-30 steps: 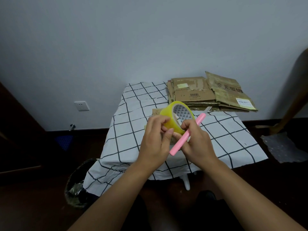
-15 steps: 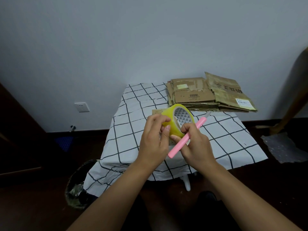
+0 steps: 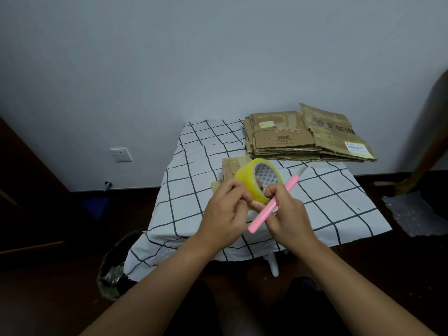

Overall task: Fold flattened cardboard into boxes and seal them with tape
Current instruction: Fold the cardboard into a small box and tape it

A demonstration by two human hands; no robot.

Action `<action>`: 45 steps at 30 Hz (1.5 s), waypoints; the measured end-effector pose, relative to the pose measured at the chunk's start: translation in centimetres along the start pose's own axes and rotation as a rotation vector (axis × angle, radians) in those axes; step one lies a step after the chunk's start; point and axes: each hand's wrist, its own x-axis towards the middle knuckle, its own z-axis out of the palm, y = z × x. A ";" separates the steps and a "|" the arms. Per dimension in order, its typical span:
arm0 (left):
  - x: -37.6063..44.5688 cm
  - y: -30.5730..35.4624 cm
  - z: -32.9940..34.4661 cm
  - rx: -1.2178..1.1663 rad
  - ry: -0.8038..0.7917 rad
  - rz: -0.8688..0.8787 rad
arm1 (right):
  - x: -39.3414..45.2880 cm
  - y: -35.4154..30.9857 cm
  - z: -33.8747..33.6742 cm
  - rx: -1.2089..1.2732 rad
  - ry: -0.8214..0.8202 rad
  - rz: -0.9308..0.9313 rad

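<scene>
The tabletop (image 3: 194,185) is draped in checked cloth, with flattened cardboard (image 3: 308,139) stacked at its far right corner, awaiting folding. Above its near edge, a yellow tape roll (image 3: 249,183) is pinched by the left hand (image 3: 225,214), probably to find the tape's end. A pink cutter (image 3: 271,207) is gripped by the right hand (image 3: 288,212), whose fingers (image 3: 274,190) are curled, likely kept ready for cutting.

The flattened cardboard sheet (image 3: 282,139) on top of the stack at the far side of the worktop (image 3: 194,190) carries a black barcode with a small line of digits under it, too small to read. The brown sheet (image 3: 334,132) to its right bears large dark Chinese characters, partly cut off and blurred, and a white shipping label (image 3: 355,148) whose print is illegible.
</scene>
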 end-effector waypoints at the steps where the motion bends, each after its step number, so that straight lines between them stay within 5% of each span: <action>1: 0.0 0.4 0.0 -0.055 0.039 -0.089 | 0.0 0.0 0.0 -0.009 -0.004 -0.016; 3: 1.0 1.0 -0.1 -0.236 0.175 -0.458 | 0.1 -0.3 0.1 -0.044 0.000 -0.050; 5: 2.2 1.3 -0.1 -0.512 0.143 -0.855 | 0.1 -0.7 0.4 -0.068 0.026 -0.081; 7: 2.6 1.1 0.4 -0.745 0.075 -1.025 | 0.1 -0.8 0.6 -0.063 0.045 -0.107; 29: 3.5 2.3 1.2 -1.283 0.030 -1.105 | 0.2 -0.5 -0.2 -0.076 0.044 -0.062; 45: 4.0 2.5 0.8 -1.448 0.008 -1.158 | 0.2 -0.6 -0.1 -0.062 0.057 -0.074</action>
